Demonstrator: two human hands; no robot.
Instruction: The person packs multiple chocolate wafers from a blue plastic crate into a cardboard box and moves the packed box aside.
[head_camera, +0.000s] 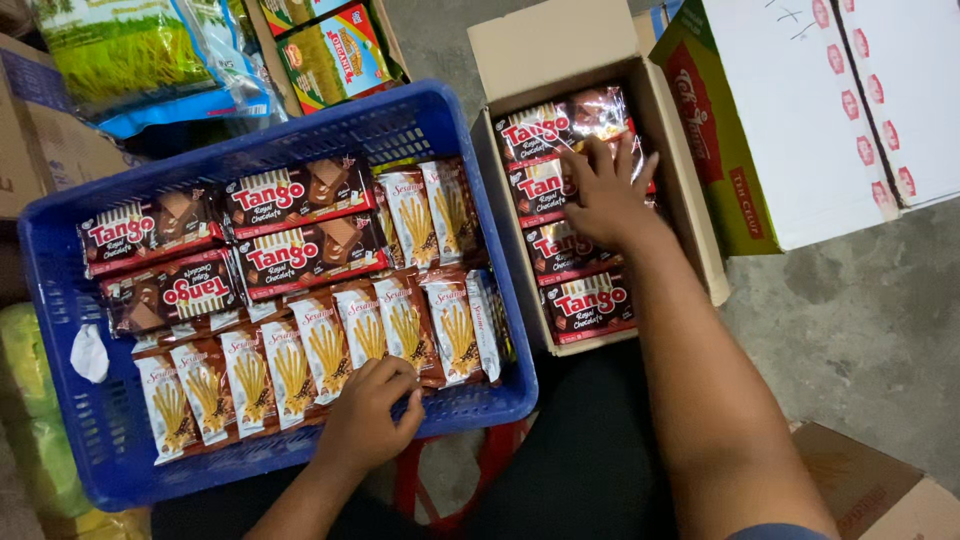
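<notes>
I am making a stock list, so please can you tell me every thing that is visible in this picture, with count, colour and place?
Crate: one, blue plastic, left, holding snack packs.
Wafer packs in the crate: five visible, dark brown and red, upper part of the crate.
Stick-biscuit packs: about a dozen, brown and white, in rows along the crate's near side and right end.
Open carton: one, plain brown cardboard, centre.
Wafer packs in the carton: at least five visible, brown and red.
White carton: one, white with a green and red side, top right.
Bags: several, green and blue, top left.
Stool: red, below the crate.
Left hand: resting on the stick-biscuit packs.
Right hand: flat on the carton's wafer packs.
</notes>
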